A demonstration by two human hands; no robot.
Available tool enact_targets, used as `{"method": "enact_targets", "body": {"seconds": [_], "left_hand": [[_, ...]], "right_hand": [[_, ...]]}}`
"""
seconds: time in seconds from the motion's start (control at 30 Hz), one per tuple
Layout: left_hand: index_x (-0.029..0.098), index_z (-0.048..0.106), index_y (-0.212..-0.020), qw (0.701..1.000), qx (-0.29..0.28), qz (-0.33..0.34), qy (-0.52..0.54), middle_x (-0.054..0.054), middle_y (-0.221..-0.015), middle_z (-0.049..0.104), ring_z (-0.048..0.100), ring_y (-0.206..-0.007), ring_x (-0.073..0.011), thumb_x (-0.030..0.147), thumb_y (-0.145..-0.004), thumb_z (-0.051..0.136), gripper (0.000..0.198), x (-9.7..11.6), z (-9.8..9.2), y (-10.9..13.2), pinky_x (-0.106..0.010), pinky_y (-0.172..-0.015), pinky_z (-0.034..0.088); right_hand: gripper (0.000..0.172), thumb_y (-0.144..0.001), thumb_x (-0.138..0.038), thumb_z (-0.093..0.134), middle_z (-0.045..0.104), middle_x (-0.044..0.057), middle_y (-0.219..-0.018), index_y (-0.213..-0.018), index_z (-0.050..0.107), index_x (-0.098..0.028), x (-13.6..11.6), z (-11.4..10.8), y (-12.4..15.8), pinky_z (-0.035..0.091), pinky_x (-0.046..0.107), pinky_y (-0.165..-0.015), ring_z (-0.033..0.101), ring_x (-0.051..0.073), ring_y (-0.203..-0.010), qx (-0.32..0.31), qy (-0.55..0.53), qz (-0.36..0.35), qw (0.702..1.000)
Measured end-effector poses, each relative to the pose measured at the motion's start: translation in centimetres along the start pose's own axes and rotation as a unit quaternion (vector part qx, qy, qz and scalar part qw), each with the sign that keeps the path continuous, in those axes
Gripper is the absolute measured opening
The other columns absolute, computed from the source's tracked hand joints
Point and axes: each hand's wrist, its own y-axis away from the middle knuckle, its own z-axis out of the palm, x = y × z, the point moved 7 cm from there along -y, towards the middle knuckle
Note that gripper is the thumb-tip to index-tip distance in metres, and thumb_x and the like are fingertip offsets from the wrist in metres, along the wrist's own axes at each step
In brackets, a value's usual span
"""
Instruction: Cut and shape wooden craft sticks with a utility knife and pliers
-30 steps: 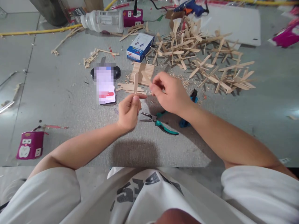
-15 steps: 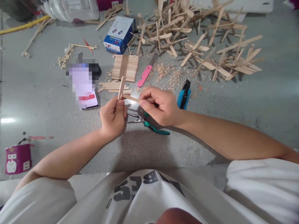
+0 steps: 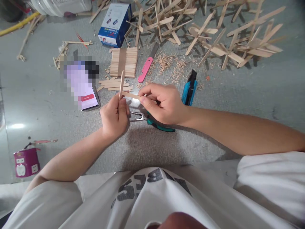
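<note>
My left hand [image 3: 114,116] is closed around the lower end of an upright wooden stick [image 3: 122,83]. Pinched between thumb and fingers of my right hand [image 3: 163,103] is a second wooden stick [image 3: 131,95], whose far end meets the first one near my left fingertips. Whether the two sticks are joined cannot be made out. Just below and between the hands lie pliers [image 3: 160,126] with green handles, partly hidden by my right hand. A banded bundle of sticks [image 3: 122,63] and some loose sticks [image 3: 114,84] lie beyond my left hand.
A pink knife [image 3: 145,69] lies near wood scraps [image 3: 166,63], with a blue cutter [image 3: 190,89] by my right wrist. Crossed-stick pieces [image 3: 202,35] spread across the back right. A blue-white box [image 3: 115,24], a phone [image 3: 90,101] and a purple socket block [image 3: 26,162] are also there.
The view has shifted slightly, so the tabletop items appear moved. The upright stick looks turned more edge-on, and both hands keep their grips with the sticks still meeting.
</note>
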Motion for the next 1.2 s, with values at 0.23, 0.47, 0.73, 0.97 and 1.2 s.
{"method": "enact_targets", "body": {"seconds": [0.23, 0.47, 0.73, 0.97, 1.2], "left_hand": [[0.022, 0.053, -0.079, 0.990, -0.016, 0.089, -0.112, 0.003, -0.063, 0.065, 0.050, -0.050, -0.0099, 0.017, -0.108, 0.050, 0.029, 1.2, 0.1, -0.4, -0.027, -0.054, 0.032], [0.022, 0.053, -0.078, 0.984, -0.055, 0.121, -0.122, 0.002, -0.060, 0.062, 0.053, -0.051, -0.0119, 0.020, -0.108, 0.052, 0.030, 2.3, 1.0, 0.8, -0.028, -0.055, 0.031], [0.020, 0.067, -0.085, 0.993, -0.090, 0.016, 0.081, 0.001, -0.064, 0.069, 0.061, -0.054, -0.0098, 0.039, -0.116, 0.051, 0.040, 0.6, 0.9, 0.1, -0.023, -0.055, 0.044], [0.021, 0.080, -0.107, 0.989, -0.006, 0.097, 0.107, -0.001, -0.079, 0.079, 0.067, -0.061, -0.0098, 0.031, -0.108, 0.069, 0.015, 1.3, -0.2, 0.3, -0.021, -0.060, 0.050], [0.023, 0.082, -0.102, 0.989, -0.011, 0.103, 0.108, -0.004, -0.088, 0.085, 0.078, -0.072, -0.0140, 0.028, -0.105, 0.073, 0.011, 2.0, -0.2, 0.4, -0.025, -0.067, 0.059]], "right_hand": [[0.028, -0.111, -0.023, 0.054, 0.046, -0.006, -0.063, -0.088, 0.070, -0.017, -1.3, 0.3, 0.4, 0.032, 0.025, -0.053, 0.038, 0.008, -0.054, -0.012, 0.006, 0.048, 0.999], [0.029, -0.114, -0.028, 0.052, 0.071, -0.001, -0.076, -0.098, 0.073, -0.017, -0.9, 1.6, 1.6, 0.041, 0.024, -0.061, 0.056, 0.009, -0.062, 0.012, -0.011, 0.068, 0.998], [0.023, -0.111, -0.037, 0.059, 0.071, -0.002, -0.074, -0.101, 0.068, -0.019, 0.9, 1.5, 1.6, 0.044, 0.026, -0.060, 0.060, 0.012, -0.060, 0.014, -0.009, 0.080, 0.997], [0.022, -0.113, -0.028, 0.051, 0.080, 0.008, -0.101, -0.113, 0.073, -0.023, 0.2, 0.8, 1.8, 0.057, 0.038, -0.083, 0.074, 0.023, -0.090, 0.002, 0.115, -0.024, 0.993], [0.023, -0.111, -0.032, 0.059, 0.081, 0.008, -0.131, -0.130, 0.071, -0.029, -0.2, 0.4, 2.5, 0.060, 0.047, -0.097, 0.078, 0.029, -0.117, 0.033, 0.168, -0.110, 0.979]]}}
